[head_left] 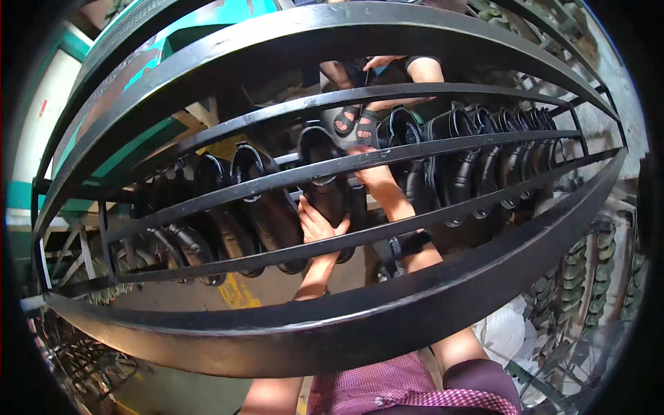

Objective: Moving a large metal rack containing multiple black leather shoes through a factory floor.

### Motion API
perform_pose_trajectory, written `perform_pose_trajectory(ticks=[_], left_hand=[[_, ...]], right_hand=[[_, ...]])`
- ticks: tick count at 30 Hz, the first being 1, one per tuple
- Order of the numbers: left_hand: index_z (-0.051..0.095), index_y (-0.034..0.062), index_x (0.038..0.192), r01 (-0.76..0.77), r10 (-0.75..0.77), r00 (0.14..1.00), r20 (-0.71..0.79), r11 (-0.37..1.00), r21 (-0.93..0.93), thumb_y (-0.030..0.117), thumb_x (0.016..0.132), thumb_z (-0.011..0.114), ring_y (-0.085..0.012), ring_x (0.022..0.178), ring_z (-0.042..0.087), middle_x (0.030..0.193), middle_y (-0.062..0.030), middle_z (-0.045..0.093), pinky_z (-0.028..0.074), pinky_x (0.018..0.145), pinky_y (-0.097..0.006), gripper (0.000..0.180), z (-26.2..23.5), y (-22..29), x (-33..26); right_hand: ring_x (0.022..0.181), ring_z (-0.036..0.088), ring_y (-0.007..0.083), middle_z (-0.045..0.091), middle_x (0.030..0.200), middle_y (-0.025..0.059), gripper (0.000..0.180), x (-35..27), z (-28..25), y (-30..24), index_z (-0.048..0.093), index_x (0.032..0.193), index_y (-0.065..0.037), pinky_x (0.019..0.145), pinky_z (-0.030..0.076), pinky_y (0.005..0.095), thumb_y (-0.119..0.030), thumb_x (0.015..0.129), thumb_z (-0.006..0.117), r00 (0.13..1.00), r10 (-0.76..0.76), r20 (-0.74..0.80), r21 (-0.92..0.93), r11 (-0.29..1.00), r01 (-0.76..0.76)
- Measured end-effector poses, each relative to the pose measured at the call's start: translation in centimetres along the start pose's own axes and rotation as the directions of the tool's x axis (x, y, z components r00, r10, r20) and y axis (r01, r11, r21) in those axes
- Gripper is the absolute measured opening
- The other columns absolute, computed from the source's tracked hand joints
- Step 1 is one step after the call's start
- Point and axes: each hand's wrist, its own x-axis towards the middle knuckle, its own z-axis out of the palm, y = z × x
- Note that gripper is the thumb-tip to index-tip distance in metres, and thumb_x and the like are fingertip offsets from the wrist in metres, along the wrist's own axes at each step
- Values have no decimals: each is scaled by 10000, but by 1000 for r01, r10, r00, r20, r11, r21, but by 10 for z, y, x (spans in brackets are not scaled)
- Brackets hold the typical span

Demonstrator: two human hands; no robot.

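Observation:
A tall black boot stands among a row of similar boots in the middle of a black metal rack. My left hand wraps round its near side, the thumb to the right and the fingers to the left. My right arm reaches between the bars, past the right side of this boot. Just above a rack bar, part of my right hand shows near the boot's open top; the bar hides its fingers. A dark band circles my right wrist.
Black rack bars cross in front of and above my arms. More black boots line both sides. Across the rack, another person's sandalled feet and hand show. White sacks and strings of green pieces lie at right.

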Motion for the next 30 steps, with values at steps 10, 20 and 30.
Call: perform_pose_trajectory(ticks=[10, 20, 30], left_hand=[[112, -65, 1284, 93, -94, 996, -1, 986, -141, 373, 596, 706, -408, 1173, 277, 1240, -286, 266, 262, 976, -410, 1009, -13, 22, -3], [354, -11, 1206, -102, 181, 980, 82, 811, -576, 43, 824, 361, -344, 1090, 408, 1170, -214, 414, 346, 916, -341, 386, 43, 85, -6], [528, 4, 960, 279, -136, 912, 386, 897, -342, 301, 856, 337, -395, 957, 489, 1006, -248, 517, 379, 836, -430, 369, 54, 78, 25]], right_hand=[[810, 462, 202, 477, 880, 95, 355, -85, -74, -9, 506, 938, -27, 744, 381, 338, -212, 686, 674, 825, -277, -493, -519, 855, -23], [900, 510, 400, 526, 1015, 223, 781, -70, -93, 31, 342, 1222, -42, 799, 409, 420, -309, 577, 692, 939, -115, -325, -549, 831, -89], [988, 461, 402, 438, 1135, 264, 984, -69, -72, 44, 219, 1275, 22, 860, 360, 434, -374, 521, 711, 958, -242, -151, -625, 774, 97]])
